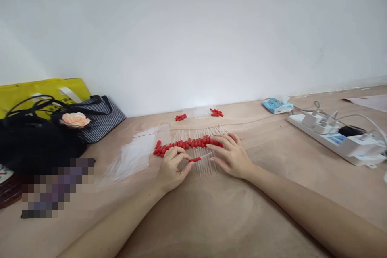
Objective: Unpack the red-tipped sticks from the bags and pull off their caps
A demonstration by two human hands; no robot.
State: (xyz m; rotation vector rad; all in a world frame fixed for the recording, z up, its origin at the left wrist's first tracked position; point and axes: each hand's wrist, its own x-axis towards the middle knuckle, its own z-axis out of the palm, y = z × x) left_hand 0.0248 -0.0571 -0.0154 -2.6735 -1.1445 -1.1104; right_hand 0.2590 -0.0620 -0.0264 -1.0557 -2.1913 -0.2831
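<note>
My left hand (175,167) is closed, its thumb and fingertips pinching the red rubber bulb of a dropper (194,160). That dropper's thin clear tube points right, toward my right hand (231,155). The right hand's fingers are apart, with the tube's tip between thumb and forefinger, not visibly gripped. Its other fingers reach over a row of red-bulbed droppers (198,142), hiding its right part. Pale tubes (181,134) fan out behind the bulbs. Loose clear tubes (205,166) lie between my hands.
Clear zip bags (133,159) lie left of the droppers. Two small piles of red bulbs (180,117) sit near the wall. A power strip (317,135) with chargers and cables is at right, beside a blue tissue pack (276,105). Bags (99,121) stand at left.
</note>
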